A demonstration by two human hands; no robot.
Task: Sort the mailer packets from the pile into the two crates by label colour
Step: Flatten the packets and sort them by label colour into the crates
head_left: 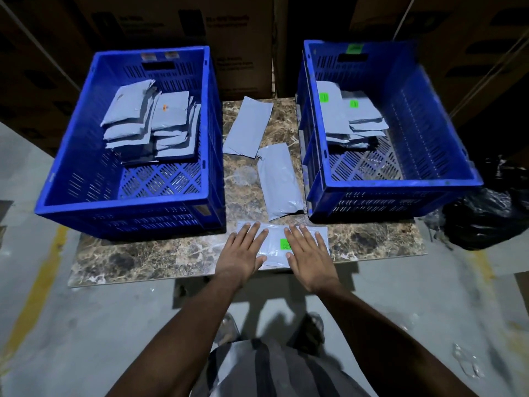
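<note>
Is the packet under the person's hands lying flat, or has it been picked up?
Lying flat. The packet rests on the table, green label up, with the left hand and right hand spread on it.

A: Both crates, the left one and the right one, are bright blue; the packets are pale grey.

B: The near packet has a green label; the tabletop is brown veined marble, the shirt grey-and-dark striped.
</note>
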